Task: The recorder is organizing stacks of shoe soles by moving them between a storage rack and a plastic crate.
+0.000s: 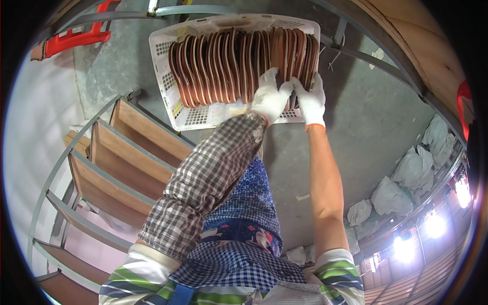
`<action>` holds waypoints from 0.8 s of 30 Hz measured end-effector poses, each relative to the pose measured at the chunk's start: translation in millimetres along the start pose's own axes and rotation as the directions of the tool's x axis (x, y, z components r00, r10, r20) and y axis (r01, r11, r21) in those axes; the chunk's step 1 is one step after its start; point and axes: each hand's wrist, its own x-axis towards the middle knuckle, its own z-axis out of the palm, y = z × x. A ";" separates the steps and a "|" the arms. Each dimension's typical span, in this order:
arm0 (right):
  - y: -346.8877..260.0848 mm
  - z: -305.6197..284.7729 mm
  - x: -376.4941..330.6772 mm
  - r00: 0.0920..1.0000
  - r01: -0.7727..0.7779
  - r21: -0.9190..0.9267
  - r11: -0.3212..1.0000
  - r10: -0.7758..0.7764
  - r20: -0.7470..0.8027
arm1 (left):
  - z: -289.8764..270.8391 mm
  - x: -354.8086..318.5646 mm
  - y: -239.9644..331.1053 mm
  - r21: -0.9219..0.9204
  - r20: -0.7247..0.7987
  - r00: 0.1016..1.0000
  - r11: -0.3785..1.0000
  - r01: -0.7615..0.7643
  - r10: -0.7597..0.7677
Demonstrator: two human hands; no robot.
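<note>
A white plastic crate (195, 122) with perforated walls holds a tight row of thin, wavy reddish-brown pieces (213, 68) with pale edges, standing on edge; they look like shoe soles. Both my hands wear white knitted gloves and reach into the crate's near right part. My left hand (273, 99) grips the row from its near side, its fingers over the soles. At the right end of the row, my right hand (311, 101) has its thumb on the near edges and its fingers along the outer side. The two thumbs are close together. Some fingertips are hidden among the soles.
To the left stands a metal rack with tilted wooden shelves (127, 152). Metal frame bars (193, 9) run behind the crate. Red plastic (76, 40) shows at the far left. White sacks (391, 195) lie along the right, beyond grey floor (284, 173).
</note>
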 end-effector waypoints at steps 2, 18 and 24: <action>18.2 3.7 -3.2 0.959 0.076 -0.319 0.945 -0.157 -0.236 | 2.0 8.0 5.1 -0.031 0.033 0.999 0.999 0.008 -0.007; 43.3 -11.4 22.8 0.987 -0.127 0.323 0.938 0.086 0.138 | -6.0 14.2 -5.2 0.035 0.131 0.991 0.999 -0.028 0.023; 39.7 -5.3 25.5 0.991 -0.121 -0.054 0.991 0.124 0.042 | -12.0 15.5 -5.0 0.205 0.176 0.982 0.978 0.028 -0.065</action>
